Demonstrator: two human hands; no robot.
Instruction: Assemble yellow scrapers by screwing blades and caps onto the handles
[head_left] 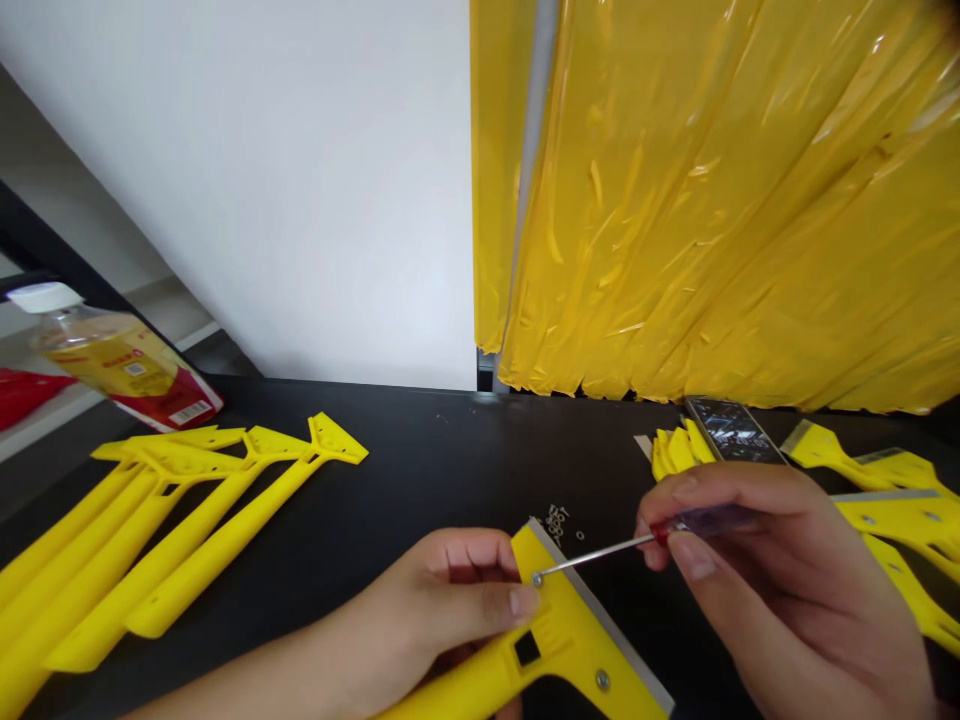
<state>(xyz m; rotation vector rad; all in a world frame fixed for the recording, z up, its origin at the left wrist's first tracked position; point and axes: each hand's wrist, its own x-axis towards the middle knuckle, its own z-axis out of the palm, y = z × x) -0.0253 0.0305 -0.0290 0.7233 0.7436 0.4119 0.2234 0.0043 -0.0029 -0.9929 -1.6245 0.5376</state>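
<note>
Yellow plastic scraper at the near middle of the bench, gripped firmly by the left hand, fingers curled, just beside the steel blade. Screwdriver pinched in the right hand, tip square on the corner screw (sound alignment, shaft low and steady).

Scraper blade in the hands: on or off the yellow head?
On: the metal blade runs along the edge of the yellow scraper head, and a screw sits in the head beside it.
</note>
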